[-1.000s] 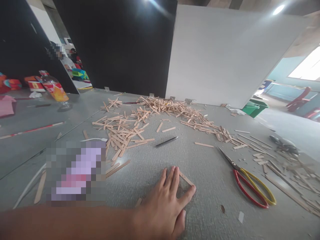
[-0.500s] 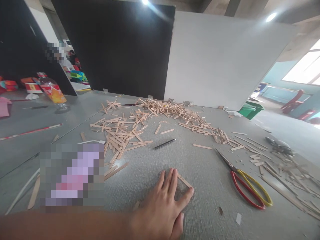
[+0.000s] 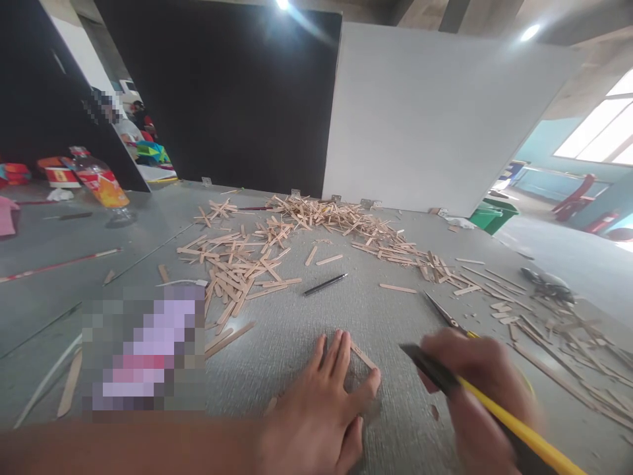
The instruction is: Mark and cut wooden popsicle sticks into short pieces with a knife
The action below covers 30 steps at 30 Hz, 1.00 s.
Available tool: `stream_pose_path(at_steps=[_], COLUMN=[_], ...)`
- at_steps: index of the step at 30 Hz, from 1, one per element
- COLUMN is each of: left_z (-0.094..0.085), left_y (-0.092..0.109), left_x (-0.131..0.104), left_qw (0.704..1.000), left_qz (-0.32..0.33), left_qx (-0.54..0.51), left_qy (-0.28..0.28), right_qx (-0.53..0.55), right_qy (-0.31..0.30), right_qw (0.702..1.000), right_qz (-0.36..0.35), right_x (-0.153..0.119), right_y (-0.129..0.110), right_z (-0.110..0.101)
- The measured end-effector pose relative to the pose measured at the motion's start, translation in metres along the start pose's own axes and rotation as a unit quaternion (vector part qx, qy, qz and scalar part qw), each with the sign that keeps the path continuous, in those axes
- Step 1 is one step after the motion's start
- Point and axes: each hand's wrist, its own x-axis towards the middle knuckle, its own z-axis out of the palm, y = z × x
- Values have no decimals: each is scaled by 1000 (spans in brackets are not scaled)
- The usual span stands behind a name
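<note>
My left hand (image 3: 329,402) lies palm down on the grey tabletop (image 3: 237,402) with its fingers spread. Two of its fingertips rest at the ends of a short wooden craft stick (image 3: 364,356), pinning it to the surface. On the right, my right hand (image 3: 487,389) is closed around a yellow and black utility knife (image 3: 509,417). Motion blurs both hand and knife. The knife's dark tip points left, above the table and apart from the stick. Behind this hand lie scissors (image 3: 442,310), their handles mostly covered by it.
Loose craft sticks (image 3: 237,270) pile up in an arc at the back. A black pen (image 3: 326,284) lies before them. Cut scraps (image 3: 583,336) spread at right. A bottle (image 3: 101,181) stands at left, a white cable (image 3: 47,382) lies nearer, and panels (image 3: 420,119) rise behind.
My right hand has come into view from the lower right, gripping the utility knife, and now hides the scissors' handles. My left hand stays on the craft stick.
</note>
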Motion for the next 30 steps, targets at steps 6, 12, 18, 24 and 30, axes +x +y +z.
stream_pose_path(at_steps=[6,12,18,24,30], left_z=[-2,-4,-4,-4,-2], left_y=[0,1,1,0,-1], left_x=[2,4,4,5,5], left_qw=[1000,1000,1000,999,999], left_qz=[5,9,13,21,22], left_qx=[11,19,22,29,35], left_qy=[10,14,18,19,22], right_qx=[96,53,35,44,54], right_qy=[-92,-116,-125,-132,-139], right_qw=[974,973,984,984,983], right_qz=[181,192,125,110,110], right_x=[24,26,26,23,23], right_y=[39,43,50,54,53], right_z=[30,33,37,37,36])
